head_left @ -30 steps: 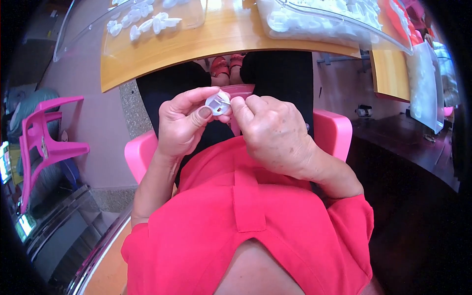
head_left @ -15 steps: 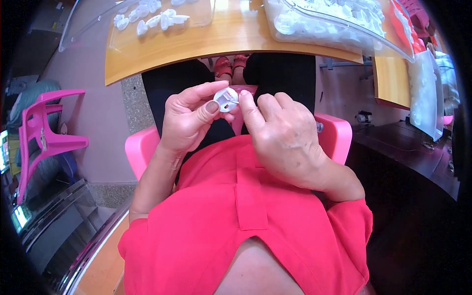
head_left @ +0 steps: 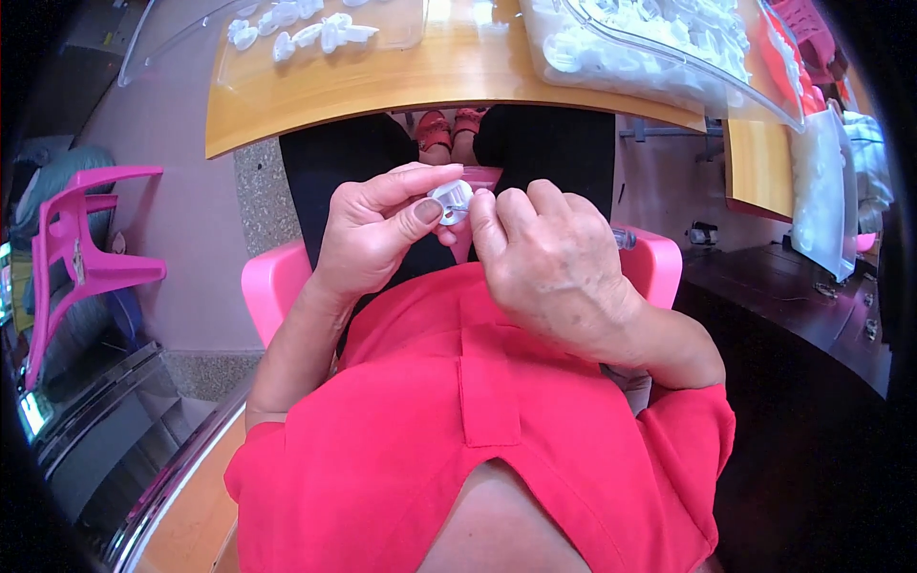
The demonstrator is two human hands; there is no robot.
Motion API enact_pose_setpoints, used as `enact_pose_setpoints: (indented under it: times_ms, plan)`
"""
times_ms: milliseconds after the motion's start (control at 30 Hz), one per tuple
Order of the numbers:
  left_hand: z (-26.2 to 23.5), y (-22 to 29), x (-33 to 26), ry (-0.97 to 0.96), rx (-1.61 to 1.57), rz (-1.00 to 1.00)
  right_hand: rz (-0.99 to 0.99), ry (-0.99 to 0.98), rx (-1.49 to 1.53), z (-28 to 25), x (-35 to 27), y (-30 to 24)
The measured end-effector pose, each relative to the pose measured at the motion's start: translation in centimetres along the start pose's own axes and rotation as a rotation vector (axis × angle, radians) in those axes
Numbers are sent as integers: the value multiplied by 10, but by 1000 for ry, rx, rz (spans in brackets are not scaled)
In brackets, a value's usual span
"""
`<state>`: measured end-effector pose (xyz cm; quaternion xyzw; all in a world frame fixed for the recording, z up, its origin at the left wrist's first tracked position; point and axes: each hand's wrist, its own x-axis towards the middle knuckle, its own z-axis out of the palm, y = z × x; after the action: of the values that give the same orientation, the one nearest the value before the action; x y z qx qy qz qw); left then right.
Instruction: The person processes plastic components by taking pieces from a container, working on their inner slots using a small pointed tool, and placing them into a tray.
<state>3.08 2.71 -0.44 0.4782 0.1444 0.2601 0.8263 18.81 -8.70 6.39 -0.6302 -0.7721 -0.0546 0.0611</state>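
Observation:
Above my lap, my left hand [head_left: 377, 220] pinches a small round white plastic part [head_left: 453, 194] between thumb and fingers. The part has a raised block on its face and a small dark opening low on it. Close against its right side, my right hand [head_left: 554, 244] is closed around a slim tool. Its thin tip reaches the face of the white part, and the grey, see-through butt end of the tool [head_left: 624, 239] sticks out behind the hand. My fingers hide the rest of it, so its exact kind cannot be told.
A wooden table [head_left: 382, 105] stands ahead. On it are a clear tray with several white plastic parts [head_left: 306, 36] at left and a clear bin [head_left: 611, 76] heaped with them at right. A pink chair [head_left: 81, 248] stands left; a filled plastic bag [head_left: 823, 191] hangs right.
Both hands have shifted slightly to the right with the white part, which has tilted a little. The tool's butt end shows more behind my right hand.

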Motion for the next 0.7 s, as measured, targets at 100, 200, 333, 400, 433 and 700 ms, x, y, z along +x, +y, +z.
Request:
enact_pose_setpoints:
  times_ms: [100,200,333,400,433,700]
  plan:
    - [-3,1,-1,-7,75,14,-41,-11,-23,1,2,0]
    - [-4,4,-1,-26,133,-7,-96,-5,-13,0,4,3]
    - [-1,6,-3,-26,119,-72,-271,-68,-50,-5,7,11]
    - [2,9,0,8,75,-127,-323,-71,-86,-9,8,16]
    - [0,11,-1,-2,71,-163,-374,-79,-120,-11,9,18]
    - [17,77,16,245,668,267,-86,268,17,-16,9,37]
